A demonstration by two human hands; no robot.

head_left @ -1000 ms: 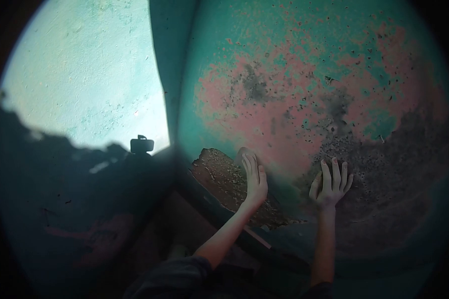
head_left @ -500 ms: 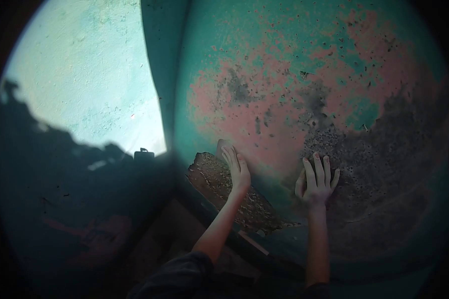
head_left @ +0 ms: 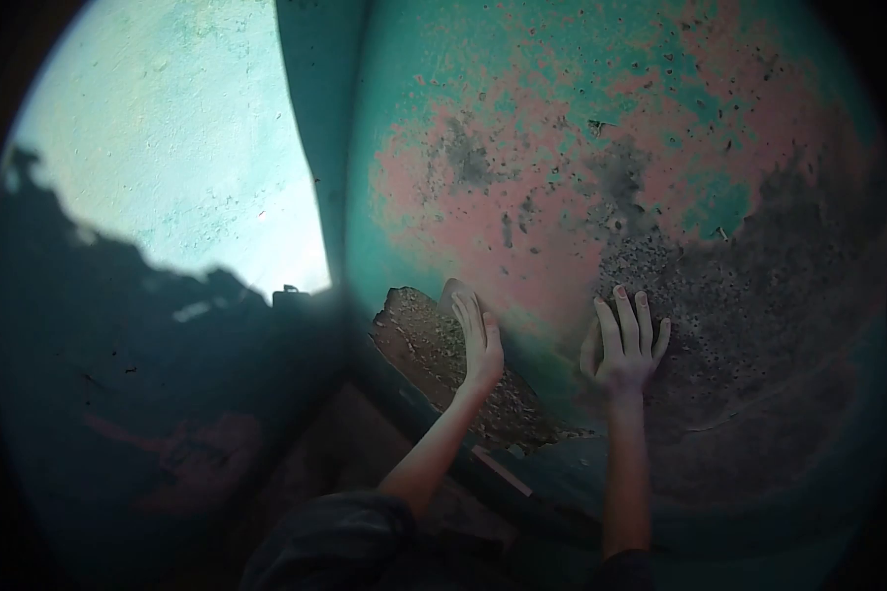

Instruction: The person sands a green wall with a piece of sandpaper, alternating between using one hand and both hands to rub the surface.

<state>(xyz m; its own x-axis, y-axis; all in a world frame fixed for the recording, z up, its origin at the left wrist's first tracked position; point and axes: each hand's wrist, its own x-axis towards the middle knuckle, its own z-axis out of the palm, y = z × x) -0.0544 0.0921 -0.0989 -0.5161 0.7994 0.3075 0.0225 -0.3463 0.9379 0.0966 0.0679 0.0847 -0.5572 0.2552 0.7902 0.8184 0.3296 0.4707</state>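
Note:
My left hand lies against the wall, its fingers straight and close together. Under it is a small flat grey-brown sheet that looks like sandpaper; its edge shows past the fingertips, pressed to the wall. Around that hand is a rough brown patch where the surface layer has come off. My right hand rests on the wall with fingers spread, at the left edge of a dark pitted area. Nothing shows in it. The wall has green paint worn to pink and grey.
A second wall meets this one in a corner at the left, sunlit above and shadowed below. A thin pale strip lies along the base below my left hand. The floor at the corner is dim.
My left hand and the sheet under it have slid slightly right and down along the wall. The right hand stays in place on the wall; the view has tilted down a little.

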